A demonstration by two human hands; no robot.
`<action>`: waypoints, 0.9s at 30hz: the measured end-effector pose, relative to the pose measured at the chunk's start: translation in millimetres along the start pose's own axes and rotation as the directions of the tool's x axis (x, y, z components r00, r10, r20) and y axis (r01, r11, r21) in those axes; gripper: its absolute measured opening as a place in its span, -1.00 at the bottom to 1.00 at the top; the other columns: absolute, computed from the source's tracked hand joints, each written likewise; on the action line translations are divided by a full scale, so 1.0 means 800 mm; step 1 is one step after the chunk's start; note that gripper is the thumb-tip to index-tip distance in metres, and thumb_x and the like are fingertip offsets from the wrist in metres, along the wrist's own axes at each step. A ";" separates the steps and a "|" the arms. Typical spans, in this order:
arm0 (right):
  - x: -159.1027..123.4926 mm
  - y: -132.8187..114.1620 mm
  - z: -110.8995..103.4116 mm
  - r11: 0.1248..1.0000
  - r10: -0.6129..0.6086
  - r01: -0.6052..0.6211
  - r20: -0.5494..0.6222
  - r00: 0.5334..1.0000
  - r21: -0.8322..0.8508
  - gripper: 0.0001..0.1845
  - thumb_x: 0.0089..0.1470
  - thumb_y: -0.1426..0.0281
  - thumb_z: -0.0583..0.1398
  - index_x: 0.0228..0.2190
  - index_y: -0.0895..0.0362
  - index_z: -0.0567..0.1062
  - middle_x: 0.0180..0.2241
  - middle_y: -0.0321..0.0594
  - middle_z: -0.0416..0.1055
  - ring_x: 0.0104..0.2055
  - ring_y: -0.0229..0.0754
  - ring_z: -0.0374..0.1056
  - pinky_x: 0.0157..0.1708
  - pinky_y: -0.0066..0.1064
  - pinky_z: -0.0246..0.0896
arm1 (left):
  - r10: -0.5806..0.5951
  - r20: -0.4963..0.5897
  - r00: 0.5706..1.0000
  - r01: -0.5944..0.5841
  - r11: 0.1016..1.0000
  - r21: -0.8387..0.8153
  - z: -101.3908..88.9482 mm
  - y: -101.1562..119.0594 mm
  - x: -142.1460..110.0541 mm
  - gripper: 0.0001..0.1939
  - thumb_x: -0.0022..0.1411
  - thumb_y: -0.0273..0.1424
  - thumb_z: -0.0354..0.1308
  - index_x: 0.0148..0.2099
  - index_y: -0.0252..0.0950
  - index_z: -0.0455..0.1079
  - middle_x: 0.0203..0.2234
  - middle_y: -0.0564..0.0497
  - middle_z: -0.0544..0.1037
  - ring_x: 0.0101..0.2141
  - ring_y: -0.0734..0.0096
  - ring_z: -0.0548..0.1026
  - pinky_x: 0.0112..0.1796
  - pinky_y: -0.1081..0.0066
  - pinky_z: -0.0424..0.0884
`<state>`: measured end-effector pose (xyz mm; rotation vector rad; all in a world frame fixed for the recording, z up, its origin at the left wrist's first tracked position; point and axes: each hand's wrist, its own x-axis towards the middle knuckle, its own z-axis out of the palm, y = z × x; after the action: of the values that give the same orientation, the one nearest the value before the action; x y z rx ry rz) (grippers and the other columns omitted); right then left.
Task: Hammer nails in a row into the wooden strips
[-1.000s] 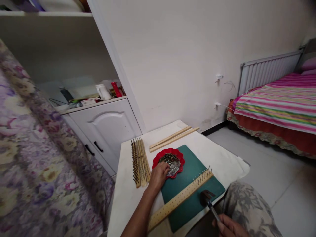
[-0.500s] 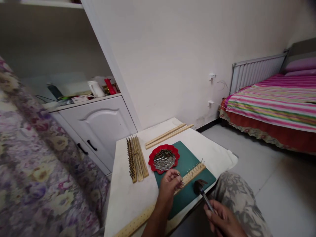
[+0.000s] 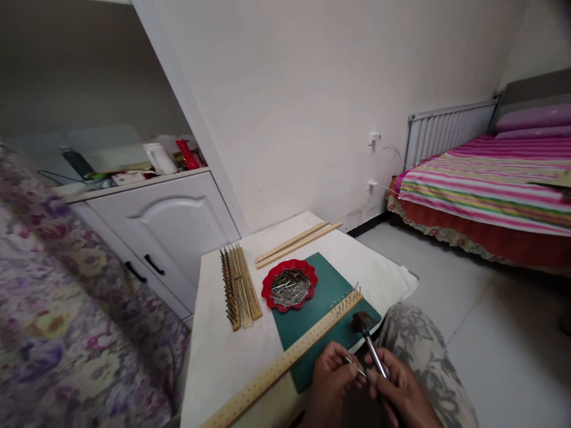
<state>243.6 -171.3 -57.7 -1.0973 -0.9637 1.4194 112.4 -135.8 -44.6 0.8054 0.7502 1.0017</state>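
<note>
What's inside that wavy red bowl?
Lots of loose nails, some silvery and some darker, lie piled inside the red bowl. They cover its bottom, so anything underneath can't be seen.

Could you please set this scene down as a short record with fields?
Left hand: holding a silvery nail
Right hand: holding a hammer by its handle
Dotted strip: lies across the green mat, standing nails near its far end
Red bowl: holds loose nails, overlaps the mat
Left of bowl: strips side by side, leftmost bristling with nails
Behind bowl: two wooden strips
</note>
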 end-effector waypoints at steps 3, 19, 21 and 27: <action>-0.001 0.002 -0.001 1.000 -0.012 0.012 0.009 1.000 -0.013 -0.54 -0.06 -0.01 0.20 -0.34 0.10 0.29 -0.65 -0.47 0.34 -0.83 -0.51 -0.04 -0.85 -0.67 -0.18 | 0.018 0.007 1.000 -0.018 1.000 0.016 -0.001 -0.001 0.000 -0.73 -0.14 -0.36 0.34 -0.47 -0.33 0.29 -0.58 0.04 0.47 -0.56 0.49 0.40 -0.46 0.49 0.25; -0.002 -0.003 -0.002 0.999 0.026 -0.026 0.001 1.000 -0.042 -0.54 -0.06 -0.03 0.18 -0.36 0.09 0.23 -0.69 -0.55 0.24 -0.83 -0.49 -0.04 -0.84 -0.65 -0.18 | 0.207 0.399 0.893 -0.447 0.314 0.837 -0.012 0.018 -0.013 -0.80 0.17 -0.44 0.04 -0.37 -0.23 0.50 -0.41 -0.07 0.48 -0.33 0.33 0.41 -0.31 0.41 0.25; -0.001 -0.002 -0.003 0.998 0.031 -0.030 0.007 1.000 -0.059 -0.56 -0.02 -0.02 0.15 -0.36 0.09 0.23 -0.70 -0.54 0.26 -0.85 -0.51 -0.04 -0.84 -0.66 -0.21 | 0.247 0.282 0.927 -0.358 0.365 0.859 -0.016 0.024 -0.005 -0.82 0.15 -0.45 0.06 -0.42 -0.25 0.47 -0.48 -0.02 0.47 -0.40 0.38 0.40 -0.36 0.44 0.25; -0.001 0.007 -0.002 0.996 0.067 -0.068 -0.012 0.998 -0.055 -0.54 -0.05 -0.03 0.16 -0.35 0.09 0.23 -0.72 -0.55 0.25 -0.86 -0.52 -0.08 -0.85 -0.67 -0.26 | 0.389 -0.093 0.917 -0.142 0.534 0.833 -0.038 0.054 0.048 -0.88 0.08 -0.36 0.09 -0.42 -0.29 0.39 -0.56 0.09 0.44 -0.47 0.43 0.39 -0.42 0.50 0.27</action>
<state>243.5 -172.5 -63.0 -1.1870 -0.9719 1.4476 82.4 -79.7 -29.1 1.6673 1.4152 1.0363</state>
